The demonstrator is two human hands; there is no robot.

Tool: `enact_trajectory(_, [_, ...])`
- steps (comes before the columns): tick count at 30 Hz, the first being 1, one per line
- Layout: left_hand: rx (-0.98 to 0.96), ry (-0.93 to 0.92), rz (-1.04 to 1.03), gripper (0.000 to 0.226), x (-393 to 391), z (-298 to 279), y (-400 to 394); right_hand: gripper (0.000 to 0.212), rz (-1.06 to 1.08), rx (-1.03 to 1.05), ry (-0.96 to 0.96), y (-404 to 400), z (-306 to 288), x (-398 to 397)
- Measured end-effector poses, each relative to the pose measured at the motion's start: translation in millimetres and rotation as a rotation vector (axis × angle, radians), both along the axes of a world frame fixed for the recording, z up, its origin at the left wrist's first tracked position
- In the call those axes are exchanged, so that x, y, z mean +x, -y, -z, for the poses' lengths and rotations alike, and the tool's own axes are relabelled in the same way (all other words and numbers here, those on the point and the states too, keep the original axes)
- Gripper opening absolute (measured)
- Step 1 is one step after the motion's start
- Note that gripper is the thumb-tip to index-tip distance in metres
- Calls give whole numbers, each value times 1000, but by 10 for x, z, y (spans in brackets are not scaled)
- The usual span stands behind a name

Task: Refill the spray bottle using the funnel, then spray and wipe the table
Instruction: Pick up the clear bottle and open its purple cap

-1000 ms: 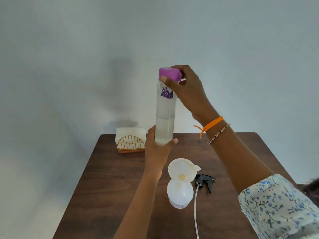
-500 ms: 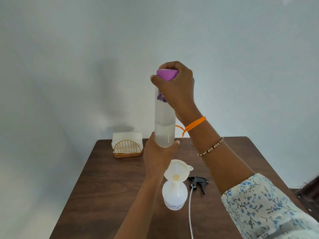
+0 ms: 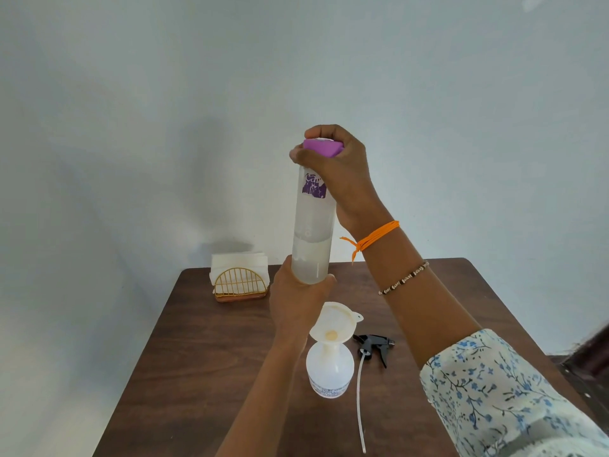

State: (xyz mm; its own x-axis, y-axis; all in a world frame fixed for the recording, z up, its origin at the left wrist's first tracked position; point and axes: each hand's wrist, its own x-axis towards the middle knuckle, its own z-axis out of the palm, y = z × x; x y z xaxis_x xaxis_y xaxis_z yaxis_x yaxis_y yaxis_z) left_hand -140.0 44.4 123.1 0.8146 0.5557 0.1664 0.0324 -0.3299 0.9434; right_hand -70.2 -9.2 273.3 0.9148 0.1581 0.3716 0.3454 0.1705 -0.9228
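Your right hand [image 3: 336,166] pinches the purple cap [image 3: 321,148] atop the upright clear tall bottle [image 3: 313,225], left hand [image 3: 296,295] clamping its base, directly above the white plastic funnel [image 3: 333,324].

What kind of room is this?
Probably a plain room at home, perhaps a dining corner: a small wooden table against a bare wall, with a napkin holder on it.

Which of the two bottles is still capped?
The tall clear bottle held upright in both hands: its purple cap is on, under the right hand. The white spray bottle carries only a funnel.
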Motion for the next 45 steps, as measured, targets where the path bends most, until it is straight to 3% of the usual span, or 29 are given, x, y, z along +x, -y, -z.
enact_trajectory(3, [-21, 16, -34, 47, 9, 17, 20, 43, -96, -31, -84, 6, 57, 20])
enact_trajectory(9, [8, -22, 0, 57, 37, 69, 16, 40, -79, -129, -89, -23, 95, -25])
enact_trajectory(14, [-2, -25, 29, 54, 36, 69, 12, 20, -42, -162, -13, -22, 103, 14])
enact_trajectory(18, [-31, -43, 61, 49, 12, 85, 35, 16, -77, -215, 91, 8, 148, 68])
enact_trajectory(24, [-8, -14, 76, 39, 20, 102, -2, 38, -167, -143, 140, 67, 220, 152])
enact_trajectory(29, [5, 6, 102, 34, 12, 89, -59, 19, -256, -27, 158, 92, 256, 201])
enact_trajectory(35, [5, 1, 161, 34, 42, 87, -127, 30, -324, 32, 147, 98, 321, 251])
enact_trajectory(43, [-200, -62, 494, 20, 2, 127, -133, 11, -675, 3, 103, 176, 274, 210])
enact_trajectory(45, [-221, -55, 543, 17, -19, 122, -108, 16, -794, -20, 75, 224, 234, 212])
